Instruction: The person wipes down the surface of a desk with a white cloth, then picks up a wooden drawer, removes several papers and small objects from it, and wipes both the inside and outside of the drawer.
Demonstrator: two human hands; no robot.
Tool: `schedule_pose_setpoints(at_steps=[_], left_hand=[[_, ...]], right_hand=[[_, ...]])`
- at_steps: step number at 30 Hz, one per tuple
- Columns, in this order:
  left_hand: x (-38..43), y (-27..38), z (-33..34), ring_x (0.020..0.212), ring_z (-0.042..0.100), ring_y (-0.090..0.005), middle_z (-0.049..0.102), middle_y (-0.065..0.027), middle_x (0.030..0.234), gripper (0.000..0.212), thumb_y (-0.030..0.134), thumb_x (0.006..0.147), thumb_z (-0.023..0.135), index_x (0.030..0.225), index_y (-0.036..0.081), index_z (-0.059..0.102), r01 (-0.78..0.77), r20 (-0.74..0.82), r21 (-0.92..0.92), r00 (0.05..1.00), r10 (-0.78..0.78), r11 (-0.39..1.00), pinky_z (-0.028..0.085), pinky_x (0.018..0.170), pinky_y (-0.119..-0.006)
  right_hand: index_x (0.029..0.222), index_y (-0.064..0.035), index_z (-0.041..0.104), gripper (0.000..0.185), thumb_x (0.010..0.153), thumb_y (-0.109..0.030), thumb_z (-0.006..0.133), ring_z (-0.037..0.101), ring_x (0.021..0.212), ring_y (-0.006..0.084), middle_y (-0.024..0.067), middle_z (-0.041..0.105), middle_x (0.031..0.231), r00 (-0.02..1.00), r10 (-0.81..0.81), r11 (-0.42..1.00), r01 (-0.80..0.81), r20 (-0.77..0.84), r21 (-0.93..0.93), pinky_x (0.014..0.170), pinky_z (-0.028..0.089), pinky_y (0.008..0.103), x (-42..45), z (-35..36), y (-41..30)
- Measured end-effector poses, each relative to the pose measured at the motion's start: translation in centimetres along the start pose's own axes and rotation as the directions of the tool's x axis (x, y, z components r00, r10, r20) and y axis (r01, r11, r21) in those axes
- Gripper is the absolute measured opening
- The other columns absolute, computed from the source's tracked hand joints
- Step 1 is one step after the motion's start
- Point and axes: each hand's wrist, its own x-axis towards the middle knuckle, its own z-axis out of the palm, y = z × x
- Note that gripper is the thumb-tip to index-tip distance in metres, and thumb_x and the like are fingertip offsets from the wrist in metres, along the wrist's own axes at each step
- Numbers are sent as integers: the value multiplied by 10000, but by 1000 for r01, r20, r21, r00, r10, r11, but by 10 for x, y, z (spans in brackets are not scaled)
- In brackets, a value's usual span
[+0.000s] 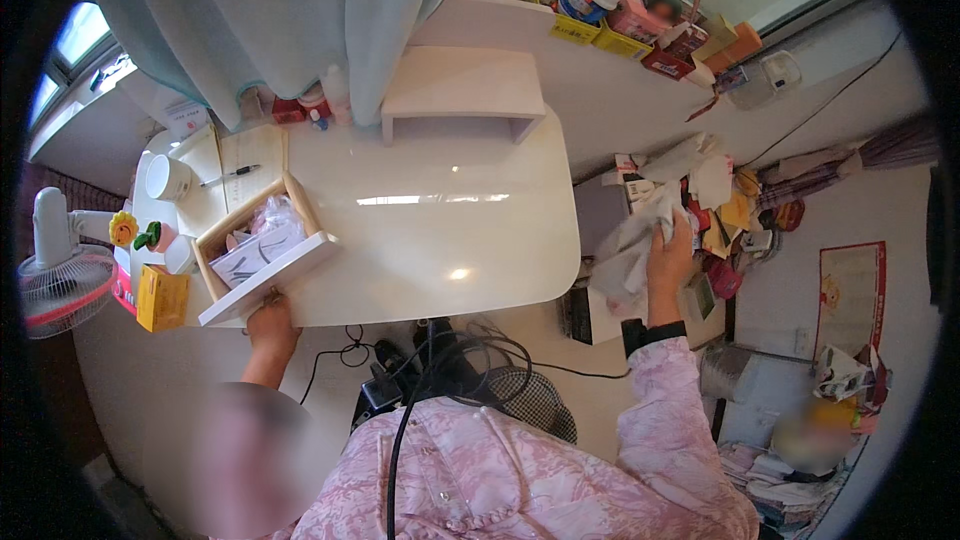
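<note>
At the left, my left hand (273,324) is at the front panel of a wooden drawer (271,277) that rests on the white table (420,255); its fingers are partly hidden by the panel. Papers and a clear plastic bag (277,216) lie inside the drawer. Out beyond the table's right end, my right hand (669,255) grips a crumpled white cloth (637,240), which hangs down in front of a cluttered side surface.
On the table stand a white shelf riser (465,82), an open notebook with a pen (240,171), a white cup (168,178) and a yellow box (163,298). A fan (64,277) is at far left. Black cables (480,356) loop beneath the front edge.
</note>
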Motion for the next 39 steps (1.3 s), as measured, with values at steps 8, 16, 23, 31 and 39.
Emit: schedule_pose_setpoints(at_steps=[8,16,23,31,39], left_hand=[[3,-2,-4,850,649,-340,620,-185,1045,372,209,787,581,1114,35,548,-34,34,-1,999,34,999,537,651,-464],[1,6,-10,845,656,-304,633,-163,1023,313,237,766,600,1014,45,609,74,64,-11,995,-73,997,540,642,-423],[0,1,-5,816,659,-306,637,-166,1006,327,252,775,594,1022,38,603,54,96,4,994,-54,999,541,645,-419],[0,0,-2,770,660,-305,640,-163,977,319,235,784,581,1041,46,596,2,10,74,1000,-3,997,542,612,-415],[1,8,-10,774,661,-302,652,-146,878,223,212,773,591,926,53,625,40,-8,-39,999,-40,998,542,626,-426]], right_hand=[[1142,-78,557,473,705,-164,717,506,1033,346,158,535,1085,845,-312,940,205,435,274,860,432,421,-66,48,-117],[1071,-137,585,337,745,-160,671,558,919,332,143,538,1019,947,-177,983,159,268,88,737,486,435,-16,101,-105],[1087,-108,595,292,811,-199,621,599,883,347,151,573,982,980,-66,998,69,188,-7,731,499,436,51,148,-99],[1057,-85,601,280,798,-186,632,596,865,357,155,592,953,972,-168,986,162,167,51,732,489,437,32,137,-82],[1044,-50,594,292,768,-122,651,594,856,356,159,585,980,933,-139,989,117,331,85,728,482,425,-71,69,-64]])
